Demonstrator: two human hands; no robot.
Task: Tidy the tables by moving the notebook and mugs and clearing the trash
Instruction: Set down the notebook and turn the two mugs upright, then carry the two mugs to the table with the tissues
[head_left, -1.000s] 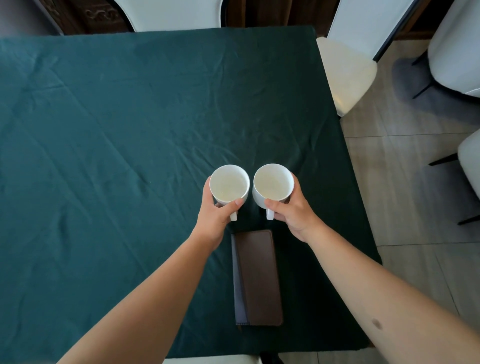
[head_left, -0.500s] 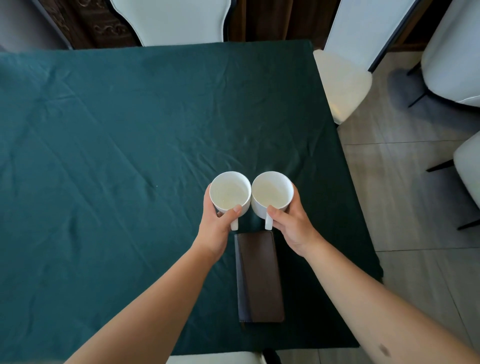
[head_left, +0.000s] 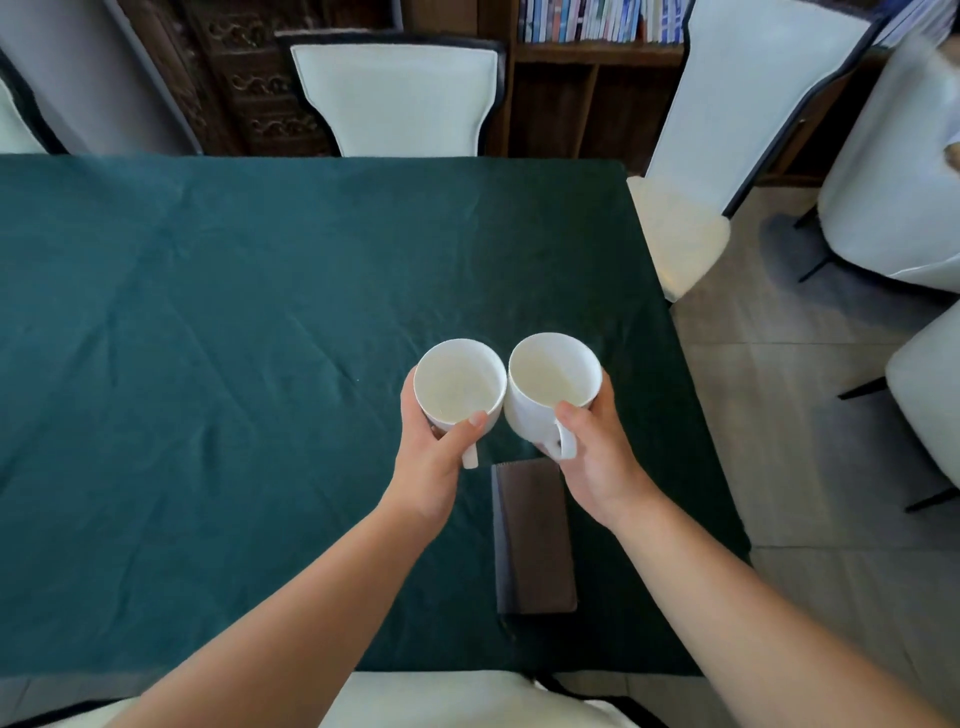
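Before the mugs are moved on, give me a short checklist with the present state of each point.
1. Left hand grips the left mug: ok.
2. Right hand grips the right mug: ok.
3. Mugs empty: ok, no liquid shows.
4. Mugs apart: not ok, rims touch or nearly touch.
5. Right mug upright: not ok, it looks tilted.
6. Notebook lying flat on the table: ok.
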